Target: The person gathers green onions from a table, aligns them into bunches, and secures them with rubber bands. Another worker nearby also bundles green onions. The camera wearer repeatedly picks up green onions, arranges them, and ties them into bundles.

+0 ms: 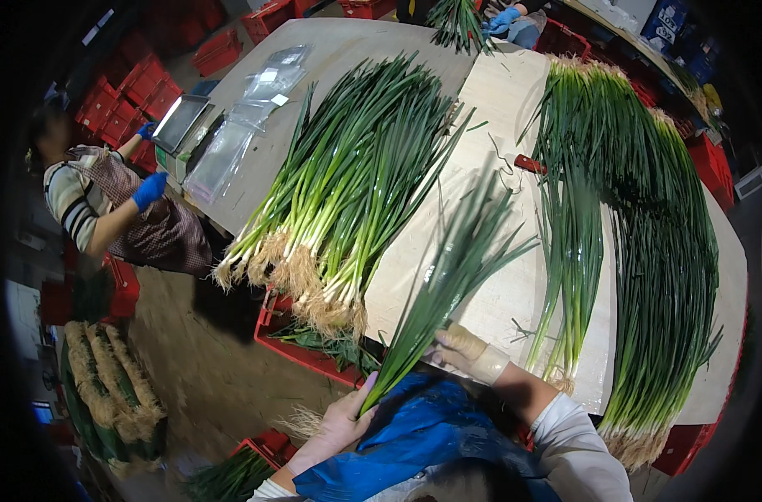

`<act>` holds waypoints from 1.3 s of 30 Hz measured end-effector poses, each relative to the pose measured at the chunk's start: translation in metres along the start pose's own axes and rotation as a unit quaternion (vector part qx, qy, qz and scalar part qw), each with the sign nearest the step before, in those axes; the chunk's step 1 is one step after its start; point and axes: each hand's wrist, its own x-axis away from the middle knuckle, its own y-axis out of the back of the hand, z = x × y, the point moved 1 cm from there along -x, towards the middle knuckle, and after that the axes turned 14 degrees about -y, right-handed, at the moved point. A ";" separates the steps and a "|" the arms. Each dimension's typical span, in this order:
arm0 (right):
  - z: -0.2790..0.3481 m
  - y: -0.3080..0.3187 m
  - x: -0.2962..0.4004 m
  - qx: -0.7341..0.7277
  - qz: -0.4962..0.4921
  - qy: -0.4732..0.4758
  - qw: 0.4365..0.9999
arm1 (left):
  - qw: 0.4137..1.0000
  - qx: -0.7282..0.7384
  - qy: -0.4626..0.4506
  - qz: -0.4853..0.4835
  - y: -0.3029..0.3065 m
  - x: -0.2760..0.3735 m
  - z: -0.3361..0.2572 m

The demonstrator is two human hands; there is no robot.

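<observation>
My left hand (345,417), in a thin light glove, is closed around the lower stalks of a bunch of spring onions (440,295); its roots hang below the hand. My right hand (459,351), in a pale glove, is beside the leaves of that bunch; whether its fingers grip them cannot be made out. Left of the bunch lies a large pile of spring onions (368,163), roots towards me. A smaller bunch (572,270) lies on the pale board (494,132) to the right, and a long thick pile (663,282) is beyond it. A red-handled tool (530,164) rests near the smaller bunch.
A red crate (274,339) with leaves stands under the near table edge. Clear plastic bags (230,138) and a scale (183,135) are at the left, beside a co-worker in blue gloves. Another person's blue-gloved hand (501,20) is at the far edge. Root bundles (108,383) stand lower left.
</observation>
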 end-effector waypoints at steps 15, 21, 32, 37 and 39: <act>0.180 -0.064 -0.032 0.255 -0.337 0.284 0.861 | 0.954 -0.253 0.033 -0.155 0.111 -0.150 0.027; 0.051 0.060 0.113 0.464 -0.676 0.254 0.514 | 0.990 -0.122 -0.002 -0.067 0.046 -0.184 -0.030; -0.081 0.130 0.203 0.183 -0.720 0.170 0.648 | 0.960 0.178 0.029 0.213 -0.193 -0.223 -0.087; -0.069 0.114 0.187 0.209 -0.642 0.150 0.722 | 0.947 0.272 0.117 0.126 -0.225 -0.236 -0.104; -0.084 0.135 0.172 0.140 -0.517 0.198 0.821 | 0.907 0.389 0.145 0.079 -0.230 -0.238 -0.105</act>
